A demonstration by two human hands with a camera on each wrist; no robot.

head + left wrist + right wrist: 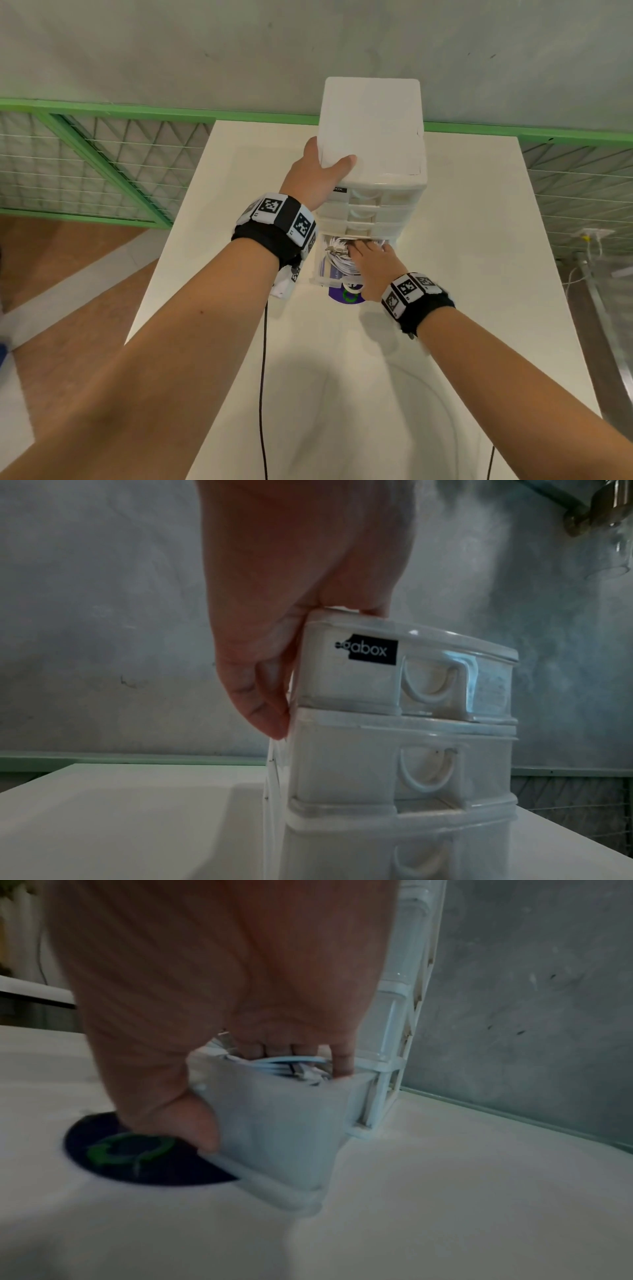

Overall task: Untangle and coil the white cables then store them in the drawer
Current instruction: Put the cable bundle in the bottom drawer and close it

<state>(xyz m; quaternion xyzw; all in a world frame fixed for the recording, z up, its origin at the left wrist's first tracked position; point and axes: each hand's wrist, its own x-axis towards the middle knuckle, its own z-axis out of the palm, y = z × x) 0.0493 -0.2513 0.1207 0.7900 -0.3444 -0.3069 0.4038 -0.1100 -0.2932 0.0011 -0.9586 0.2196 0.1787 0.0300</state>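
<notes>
Left hand clasping the top left corner of the white plastic stacked drawer unit on the white table, coiled white cables lying in the pulled-out translucent bottom drawer, right hand gripping that drawer's front, fingers over the cables, thumb under its front.

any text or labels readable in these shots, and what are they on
"abox": white letters on a black sticker on the top drawer front of the white drawer unit; the sticker's left end is torn, so the letters before it are unreadable.
"OX": the same sticker in the head view, mostly hidden by the left hand.
Wristband square markers: coded patterns, no readable words.
Purple disc on the table: green ring symbol, no words.
</notes>
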